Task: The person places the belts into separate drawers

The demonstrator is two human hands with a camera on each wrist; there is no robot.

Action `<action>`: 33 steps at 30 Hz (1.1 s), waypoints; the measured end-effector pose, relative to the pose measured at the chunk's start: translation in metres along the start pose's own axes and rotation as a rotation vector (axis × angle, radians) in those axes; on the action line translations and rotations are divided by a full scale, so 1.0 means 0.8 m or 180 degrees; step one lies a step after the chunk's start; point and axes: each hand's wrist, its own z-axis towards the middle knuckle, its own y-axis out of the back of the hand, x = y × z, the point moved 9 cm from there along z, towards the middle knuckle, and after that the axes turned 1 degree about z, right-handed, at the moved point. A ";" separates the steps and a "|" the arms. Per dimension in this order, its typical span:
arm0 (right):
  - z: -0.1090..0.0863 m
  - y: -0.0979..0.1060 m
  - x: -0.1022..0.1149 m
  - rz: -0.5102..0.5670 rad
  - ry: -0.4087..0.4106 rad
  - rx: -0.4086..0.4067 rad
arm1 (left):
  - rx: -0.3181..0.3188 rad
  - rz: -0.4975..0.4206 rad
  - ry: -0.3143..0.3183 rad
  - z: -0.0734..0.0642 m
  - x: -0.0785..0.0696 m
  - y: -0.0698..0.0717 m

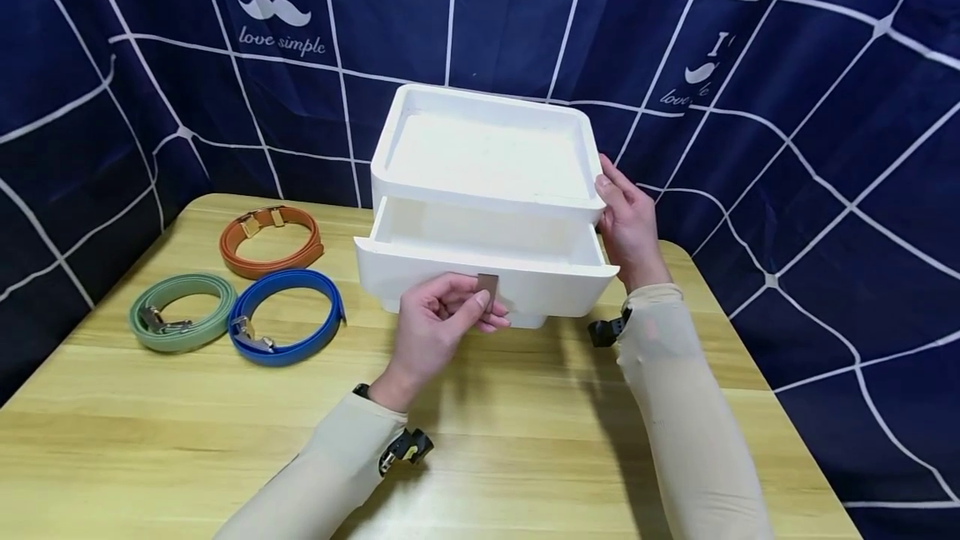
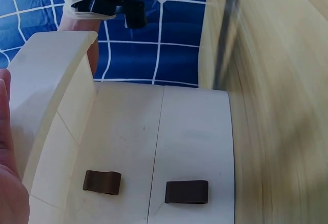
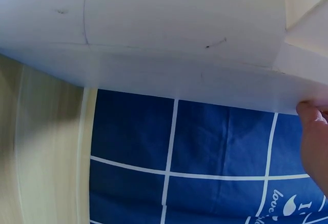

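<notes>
A white drawer unit point(image 1: 487, 148) stands at the back of the table, its top drawer point(image 1: 480, 240) pulled out. My left hand point(image 1: 438, 327) is at the drawer front and pinches the brown pull tab point(image 1: 487, 286) between thumb and fingers. In the left wrist view, two lower drawers beneath it are closed, each with a brown tab point(image 2: 186, 191). My right hand point(image 1: 630, 227) rests against the unit's right side, fingers pressing the wall near the top rim. Only part of that hand point(image 3: 315, 142) shows in the right wrist view. The visible part of the drawer's inside holds nothing.
To the left lie three coiled belts with metal buckles: an orange belt point(image 1: 272, 265), a green belt point(image 1: 183, 340) and a blue belt point(image 1: 288, 354). Dark blue cloth point(image 1: 405, 32) with white lines hangs behind and beside the wooden table point(image 1: 187, 440).
</notes>
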 end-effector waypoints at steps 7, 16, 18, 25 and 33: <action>-0.002 0.002 0.001 0.0011 0.0003 -0.0012 | -0.0008 -0.0010 -0.0029 0.000 0.000 -0.002; 0.000 -0.001 -0.001 0.0067 0.0054 0.0009 | -0.0019 0.0013 -0.0035 -0.005 -0.003 -0.002; 0.000 0.000 0.000 0.0023 0.0065 0.0006 | -0.0011 -0.0005 -0.0024 -0.005 -0.003 -0.002; 0.000 0.000 -0.001 0.0066 0.0042 0.0001 | 0.0000 -0.0033 0.0006 -0.008 -0.003 -0.004; 0.002 0.002 -0.001 0.0086 0.0045 -0.0018 | -0.0006 -0.0031 -0.0063 -0.012 -0.006 -0.007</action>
